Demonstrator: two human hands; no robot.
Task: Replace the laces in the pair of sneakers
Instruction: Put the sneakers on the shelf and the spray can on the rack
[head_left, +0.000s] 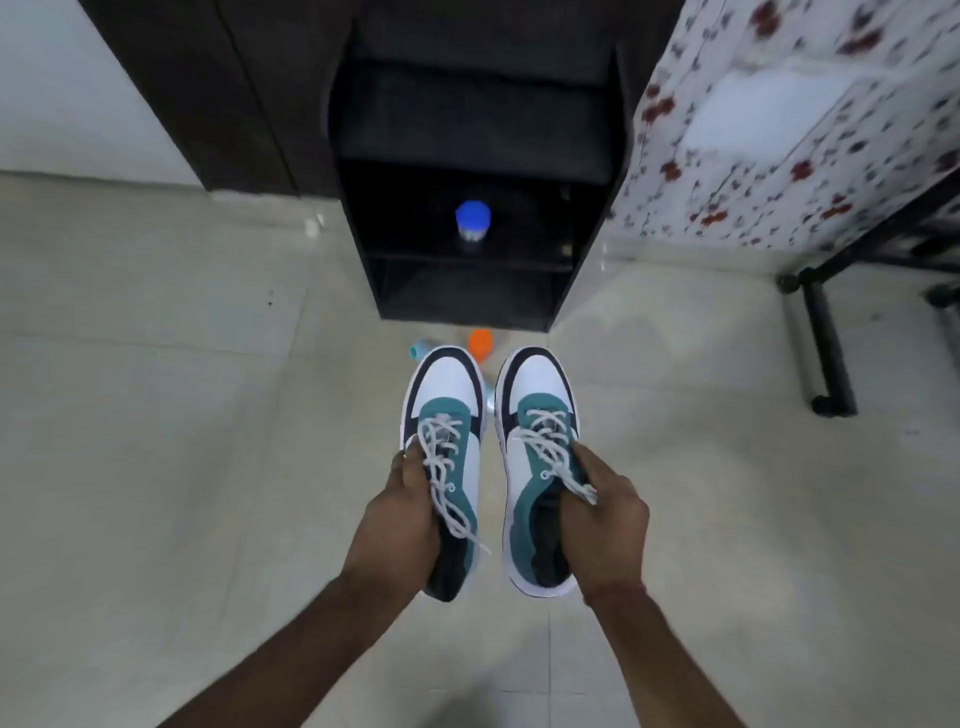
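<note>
Two bare forearms reach out over the pale tiled floor (156, 467), each hand carrying one shoe of a pair, toes pointing away. The left hand (402, 525) has its fingers curled round the outer side and collar of the left white, teal and navy sneaker (447, 395), with the thumb up by the eyelets. Its white woven lace (441, 478) is threaded in crosses and the loose end trails back past the hand. The right hand (605, 530) grips the right white, teal and navy sneaker (537, 384) at the collar, fingers tucked into the opening; its white lace (556, 447) is also threaded, one end lying across the knuckles. The two shoes hang side by side, just apart, above the floor.

Just beyond the toes, on the tiles, sit an orange cap-shaped thing (480, 342) and a small teal one (418, 349), both partly hidden. Farther off stands a dark open shelf unit (587, 218) with a blue-capped clear bottle (472, 221) inside. Off beyond the right hand hangs a floral-print cloth (779, 130) over a black metal frame (826, 343).
</note>
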